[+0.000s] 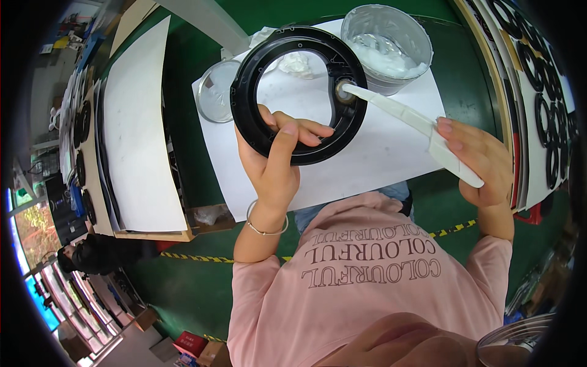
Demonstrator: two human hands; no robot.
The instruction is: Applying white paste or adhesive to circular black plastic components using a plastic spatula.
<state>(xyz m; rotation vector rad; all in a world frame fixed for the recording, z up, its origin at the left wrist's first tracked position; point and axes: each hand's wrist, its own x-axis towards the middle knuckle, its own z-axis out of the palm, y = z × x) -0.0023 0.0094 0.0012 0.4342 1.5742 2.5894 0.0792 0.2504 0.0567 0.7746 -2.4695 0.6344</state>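
Observation:
My left hand (278,144) grips a black plastic ring (244,116) by its near rim, fingers curled through the opening, and holds it up over the white sheet. In my right hand (480,156) is a white plastic spatula (400,113), pinched along its wide end. Its narrow tip touches a small round recess (345,92) on the ring's right side, where some pale paste shows. Behind the ring to the right stands a clear tub (422,46) with white grease (382,55) inside. A clear round lid (214,92) lies left of the ring.
White paper (391,153) covers part of the green table (468,67). Crumpled white tissue (296,65) lies beyond the ring. A stack of white boards (137,140) stands at left; at right, boards carry several black rings (541,116). A grey post (211,24) rises at the back.

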